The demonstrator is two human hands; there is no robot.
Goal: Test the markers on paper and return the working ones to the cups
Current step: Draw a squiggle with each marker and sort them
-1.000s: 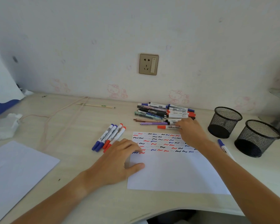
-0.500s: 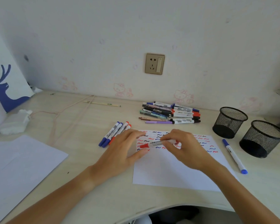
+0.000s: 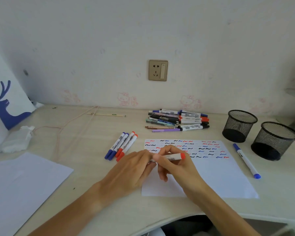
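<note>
My right hand [image 3: 175, 165] holds a white marker with a red end [image 3: 174, 156] level over the test paper [image 3: 216, 176], which bears rows of red, blue and black squiggles. My left hand [image 3: 134, 169] grips the marker's left end; whether the cap is on is hidden. A pile of markers and pens [image 3: 177, 120] lies behind the paper. Several blue and red markers [image 3: 121, 145] lie left of the paper. One blue marker [image 3: 246, 160] lies right of it, beside two black mesh cups [image 3: 239, 126] [image 3: 274, 141].
A blank white sheet [image 3: 22, 183] covers the desk's near left. A crumpled tissue [image 3: 17, 139], a beige cord [image 3: 70, 125] and a deer-print bag [image 3: 5, 103] sit at the left. A thin wooden stick [image 3: 106, 114] lies by the wall. The desk's front edge curves below my arms.
My right hand took a red marker from the pile and brought it over the paper. My left hand left the paper's corner and closed on the marker's left end.
</note>
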